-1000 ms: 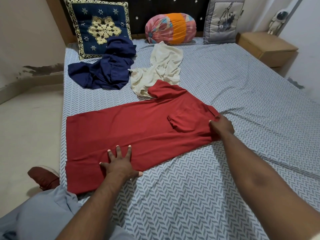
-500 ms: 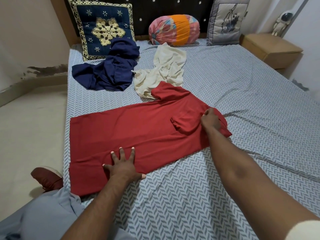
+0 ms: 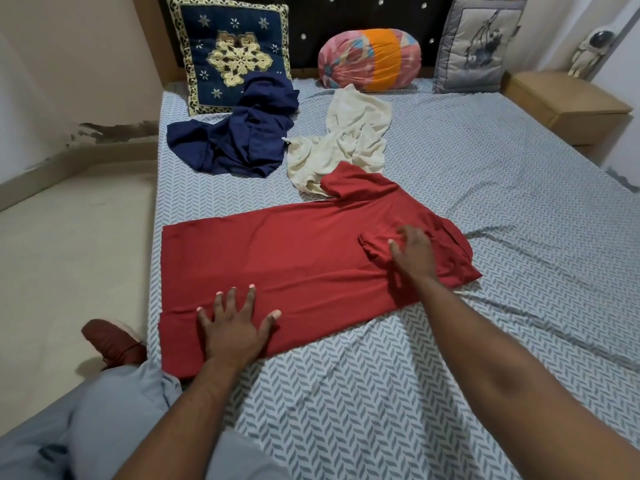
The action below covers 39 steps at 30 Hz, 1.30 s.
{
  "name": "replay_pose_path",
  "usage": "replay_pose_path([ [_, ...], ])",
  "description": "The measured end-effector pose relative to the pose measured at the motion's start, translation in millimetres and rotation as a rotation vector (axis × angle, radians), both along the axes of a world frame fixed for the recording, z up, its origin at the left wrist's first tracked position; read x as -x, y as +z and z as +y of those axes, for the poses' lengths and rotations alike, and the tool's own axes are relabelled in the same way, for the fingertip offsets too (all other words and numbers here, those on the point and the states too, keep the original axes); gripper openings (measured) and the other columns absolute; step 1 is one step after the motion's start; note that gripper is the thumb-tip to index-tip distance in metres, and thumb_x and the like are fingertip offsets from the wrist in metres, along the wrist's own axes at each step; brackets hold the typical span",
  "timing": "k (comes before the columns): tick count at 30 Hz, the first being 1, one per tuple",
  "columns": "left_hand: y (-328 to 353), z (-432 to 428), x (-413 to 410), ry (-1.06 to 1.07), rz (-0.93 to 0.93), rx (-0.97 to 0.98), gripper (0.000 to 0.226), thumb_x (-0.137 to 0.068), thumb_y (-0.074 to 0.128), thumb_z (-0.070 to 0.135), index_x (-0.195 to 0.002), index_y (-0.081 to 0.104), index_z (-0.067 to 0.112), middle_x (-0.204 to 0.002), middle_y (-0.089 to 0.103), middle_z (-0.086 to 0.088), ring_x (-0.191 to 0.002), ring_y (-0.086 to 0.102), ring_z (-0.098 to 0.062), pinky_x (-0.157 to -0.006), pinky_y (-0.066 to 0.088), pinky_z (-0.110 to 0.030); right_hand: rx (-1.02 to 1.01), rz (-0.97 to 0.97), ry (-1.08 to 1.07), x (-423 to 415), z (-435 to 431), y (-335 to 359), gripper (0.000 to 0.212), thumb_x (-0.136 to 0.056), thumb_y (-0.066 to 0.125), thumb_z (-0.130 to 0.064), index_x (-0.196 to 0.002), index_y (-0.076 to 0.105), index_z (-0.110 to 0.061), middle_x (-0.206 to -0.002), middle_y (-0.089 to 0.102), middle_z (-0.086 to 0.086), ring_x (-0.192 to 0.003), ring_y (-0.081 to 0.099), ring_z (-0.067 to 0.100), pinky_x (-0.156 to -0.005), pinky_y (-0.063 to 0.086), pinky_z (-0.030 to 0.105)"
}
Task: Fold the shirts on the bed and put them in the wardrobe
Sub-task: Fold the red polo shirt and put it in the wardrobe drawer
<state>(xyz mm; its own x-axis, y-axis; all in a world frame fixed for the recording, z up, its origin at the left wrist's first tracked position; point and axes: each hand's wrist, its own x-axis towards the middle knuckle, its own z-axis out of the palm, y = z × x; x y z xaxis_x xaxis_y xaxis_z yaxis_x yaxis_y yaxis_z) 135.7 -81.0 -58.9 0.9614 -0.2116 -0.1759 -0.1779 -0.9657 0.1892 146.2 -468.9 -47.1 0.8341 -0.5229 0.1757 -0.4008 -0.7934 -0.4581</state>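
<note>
Three shirts on the bed (image 3: 502, 209), none in a wardrobe.

- red shirt (image 3: 294, 265): spread flat across the near-left part of the sheet, hem at the bed's left edge, shoulders to the right. One sleeve is folded in over the chest. The other sleeve points toward the headboard and overlaps the lower edge of the cream shirt (image 3: 349, 140).
- navy shirt (image 3: 242, 140): crumpled, far left, its top end up against the navy embroidered cushion (image 3: 235, 53).
- cream shirt: crumpled, just right of the navy one.

Hands:
- left hand (image 3: 235, 323): flat, fingers spread wide, palm down on the red shirt near its front edge, toward the hem end. Grips nothing.
- right hand (image 3: 412, 254): lies on the folded-in sleeve, fingers extended and loosely apart, slightly blurred. No pinch visible.

Rest: pink-orange bolster (image 3: 370, 60) and grey cushion (image 3: 478, 46) at the headboard, wooden nightstand (image 3: 568, 102) right of the bed, red shoe (image 3: 114, 341) on the floor by the bed's left edge.
</note>
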Motion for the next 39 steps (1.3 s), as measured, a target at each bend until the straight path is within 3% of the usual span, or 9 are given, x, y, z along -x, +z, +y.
replay_pose_path([
  [2,-4.2,12.4,-16.1,0.033,-0.022,-0.026,0.09,-0.077,0.006,0.078,-0.148,0.038,0.031,-0.152,0.038,-0.013,-0.141,0.029,-0.036,-0.11,0.013,-0.066,-0.008,0.05,0.246,-17.7,22.6,-4.0,0.024,-0.085,0.066,-0.031,-0.104,0.064,-0.016,-0.095,0.06,0.009,-0.093,0.058,0.03,-0.084,0.045,0.035],
  [5,-10.7,28.9,-42.0,0.026,-0.051,-0.054,0.08,-0.084,0.016,0.07,-0.141,0.05,0.025,-0.142,0.049,-0.019,-0.132,0.041,-0.042,-0.106,0.021,-0.068,0.1,0.24,0.45,-46.6,44.3,-11.0,0.023,-0.086,0.064,-0.03,-0.106,0.066,-0.019,-0.095,0.059,0.009,-0.095,0.057,0.03,-0.088,0.044,0.035],
  [10,-18.3,53.0,-108.1,-0.023,-0.091,-0.109,0.071,-0.088,0.029,0.061,-0.141,0.05,0.02,-0.14,0.049,-0.023,-0.131,0.042,-0.044,-0.105,0.027,-0.065,0.242,0.345,0.336,-115.1,60.6,-12.1,0.032,-0.091,0.054,-0.024,-0.121,0.058,-0.015,-0.114,0.059,0.016,-0.105,0.053,0.039,-0.091,0.045,0.043],
  [14,-13.0,64.3,-174.5,-0.051,-0.143,-0.106,0.056,-0.095,0.044,0.047,-0.143,0.048,0.019,-0.145,0.043,-0.021,-0.128,0.043,-0.041,-0.102,0.035,-0.056,0.226,0.477,0.314,-169.4,62.8,-2.0,0.053,-0.094,0.047,-0.021,-0.146,0.039,-0.027,-0.132,0.05,0.019,-0.116,0.049,0.04,-0.101,0.041,0.043],
  [18,-2.6,81.9,-239.1,-0.05,-0.086,-0.093,0.054,-0.097,0.047,0.028,-0.148,0.033,0.019,-0.148,0.036,-0.013,-0.123,0.044,-0.035,-0.094,0.044,-0.046,0.192,0.532,0.261,-211.2,55.4,1.7,0.054,-0.092,0.049,-0.02,-0.144,0.043,-0.031,-0.133,0.054,0.019,-0.116,0.055,0.039,-0.099,0.044,0.04],
  [21,9.9,93.7,-266.2,-0.034,-0.042,-0.106,0.04,-0.092,0.045,0.013,-0.132,0.045,0.013,-0.128,0.048,-0.015,-0.107,0.057,-0.036,-0.08,0.048,-0.04,0.172,0.492,0.211,-224.8,47.7,8.5,0.04,-0.089,0.049,-0.017,-0.128,0.058,-0.027,-0.124,0.064,0.015,-0.108,0.061,0.035,-0.088,0.046,0.036],
  [25,22.6,102.3,-278.3,-0.062,0.012,-0.116,0.033,-0.085,0.049,0.007,-0.115,0.061,0.014,-0.116,0.058,-0.014,-0.106,0.058,-0.033,-0.086,0.051,-0.039,0.184,0.344,0.07,-214.5,37.9,25.3,0.02,-0.087,0.055,-0.018,-0.098,0.071,-0.023,-0.108,0.07,0.011,-0.098,0.064,0.034,-0.079,0.047,0.035],
  [30,29.1,111.0,-255.2,-0.195,-0.071,-0.229,0.028,-0.089,0.053,0.02,-0.116,0.06,0.016,-0.12,0.054,-0.011,-0.113,0.05,-0.03,-0.087,0.047,-0.039,0.156,0.231,0.011,-174.3,30.1,46.4,0.013,-0.086,0.066,-0.022,-0.097,0.074,-0.025,-0.105,0.071,0.008,-0.098,0.065,0.032,-0.079,0.047,0.034],
  [39,35.4,131.4,-164.1,-0.276,-0.185,-0.164,0.03,-0.074,0.064,0.025,-0.102,0.057,0.019,-0.096,0.065,-0.002,-0.092,0.063,-0.028,-0.074,0.043,-0.036,0.176,0.139,0.0,-71.1,33.2,49.8,0.013,-0.081,0.072,-0.027,-0.093,0.076,-0.023,-0.095,0.068,0.01,-0.089,0.067,0.032,-0.069,0.046,0.033],
])
